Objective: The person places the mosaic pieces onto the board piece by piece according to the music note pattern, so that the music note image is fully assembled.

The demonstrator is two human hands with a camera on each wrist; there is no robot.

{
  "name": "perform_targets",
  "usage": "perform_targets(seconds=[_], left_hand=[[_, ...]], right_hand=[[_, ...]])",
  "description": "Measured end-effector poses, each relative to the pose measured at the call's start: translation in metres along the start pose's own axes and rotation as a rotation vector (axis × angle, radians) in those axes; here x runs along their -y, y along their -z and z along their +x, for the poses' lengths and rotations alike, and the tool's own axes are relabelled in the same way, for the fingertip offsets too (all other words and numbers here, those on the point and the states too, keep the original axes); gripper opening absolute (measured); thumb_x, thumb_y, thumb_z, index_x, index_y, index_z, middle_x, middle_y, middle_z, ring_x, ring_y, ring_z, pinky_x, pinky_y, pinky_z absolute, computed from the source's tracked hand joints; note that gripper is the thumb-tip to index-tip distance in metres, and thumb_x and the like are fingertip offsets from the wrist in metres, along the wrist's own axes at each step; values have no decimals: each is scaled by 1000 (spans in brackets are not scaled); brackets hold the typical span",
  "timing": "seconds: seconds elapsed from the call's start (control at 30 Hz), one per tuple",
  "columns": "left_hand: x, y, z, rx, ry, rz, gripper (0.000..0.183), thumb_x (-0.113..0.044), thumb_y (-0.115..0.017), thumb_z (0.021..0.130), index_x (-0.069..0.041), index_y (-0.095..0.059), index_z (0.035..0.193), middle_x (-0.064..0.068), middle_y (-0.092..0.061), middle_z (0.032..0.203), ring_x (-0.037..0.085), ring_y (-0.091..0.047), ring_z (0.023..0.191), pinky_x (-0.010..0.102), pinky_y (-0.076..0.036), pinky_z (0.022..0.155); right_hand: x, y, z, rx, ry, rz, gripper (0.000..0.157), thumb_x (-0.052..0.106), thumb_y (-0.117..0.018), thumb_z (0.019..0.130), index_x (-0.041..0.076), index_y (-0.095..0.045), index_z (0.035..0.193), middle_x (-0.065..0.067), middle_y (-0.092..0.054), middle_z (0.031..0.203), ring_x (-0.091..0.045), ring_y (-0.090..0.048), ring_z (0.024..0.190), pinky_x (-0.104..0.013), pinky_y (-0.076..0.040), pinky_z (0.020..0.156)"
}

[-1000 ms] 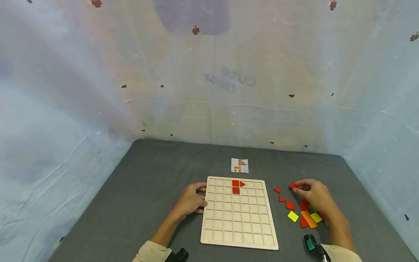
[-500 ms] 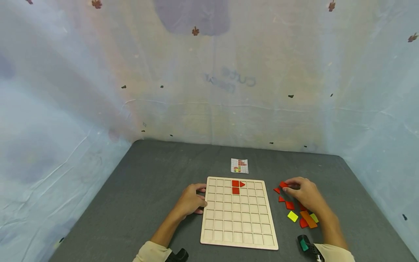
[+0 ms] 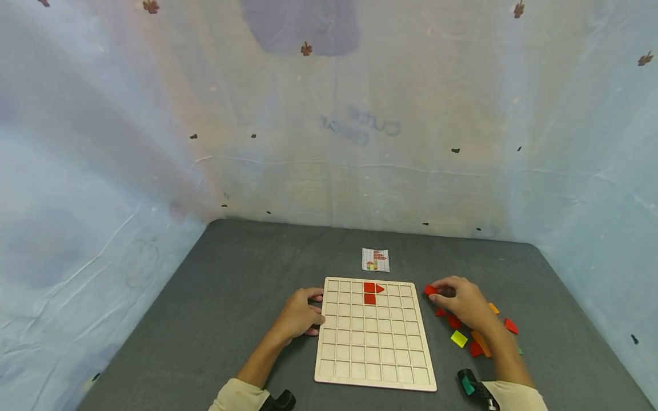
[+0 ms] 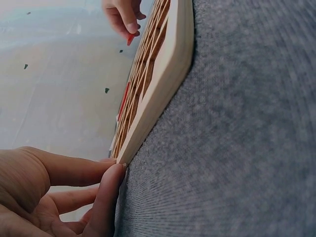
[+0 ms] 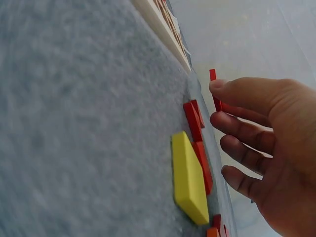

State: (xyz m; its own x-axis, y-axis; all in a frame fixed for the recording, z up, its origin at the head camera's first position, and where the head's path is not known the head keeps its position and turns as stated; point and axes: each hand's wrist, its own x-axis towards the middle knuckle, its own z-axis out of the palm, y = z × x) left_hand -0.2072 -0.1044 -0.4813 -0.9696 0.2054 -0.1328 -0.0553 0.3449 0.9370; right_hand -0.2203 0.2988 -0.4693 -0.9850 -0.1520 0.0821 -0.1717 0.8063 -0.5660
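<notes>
A pale wooden grid board (image 3: 372, 348) lies flat on the dark table. Near its top, two red square tiles (image 3: 369, 298) and a red triangle (image 3: 379, 289) sit in its cells. My left hand (image 3: 300, 313) holds the board's left edge between thumb and fingers; the left wrist view shows the fingertips at the wooden rim (image 4: 157, 96). Just off the board's upper right side, my right hand (image 3: 464, 299) pinches a red tile (image 3: 429, 290) between thumb and index finger. In the right wrist view that thin red tile (image 5: 213, 75) is raised above the table, seen edge-on.
Right of the board lie loose tiles: a yellow one (image 3: 459, 339), a red square (image 3: 454, 321), an orange strip (image 3: 481, 343), a red rounded piece (image 3: 511, 326) and others partly under the right forearm. A small printed pattern card (image 3: 376, 260) lies beyond the board.
My right hand has moved left with the red tile, from above the loose pieces to beside the board's upper right edge. My left hand has stayed on the board.
</notes>
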Motion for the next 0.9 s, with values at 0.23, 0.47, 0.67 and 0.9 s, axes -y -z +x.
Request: perform_targets(seconds=[0.23,0.47,0.67,0.9], left_hand=[[0,-1,0,-4,-2,10,67,9,-75,81,3,-59,146,18,-59,132,24,-65,99,35,-64,57],[1,-1,1,2,-6,5,68,9,-75,81,3,-58,146,18,-59,132,24,-66,98,35,-64,57],[1,0,1,5,-3,1,68,9,-75,81,3,-58,147,18,-59,132,24,-66,99,36,-64,57],[0,0,0,5,0,5,68,9,-75,81,3,-58,147,18,-60,132,24,-66,98,35,-64,57]], right_hand=[[5,-7,3,11,13,14,33,30,-78,98,6,-76,121,-11,-71,118,-31,-64,107,-56,-55,90],[13,-10,7,27,16,27,33,29,-77,98,6,-76,122,-10,-71,117,-29,-65,106,-54,-56,92],[19,-13,9,32,35,36,32,30,-78,97,8,-77,120,-6,-71,112,-22,-62,99,-41,-55,83],[25,-20,13,51,57,69,30,26,-79,97,7,-77,120,-5,-71,112,-20,-63,101,-43,-56,87]])
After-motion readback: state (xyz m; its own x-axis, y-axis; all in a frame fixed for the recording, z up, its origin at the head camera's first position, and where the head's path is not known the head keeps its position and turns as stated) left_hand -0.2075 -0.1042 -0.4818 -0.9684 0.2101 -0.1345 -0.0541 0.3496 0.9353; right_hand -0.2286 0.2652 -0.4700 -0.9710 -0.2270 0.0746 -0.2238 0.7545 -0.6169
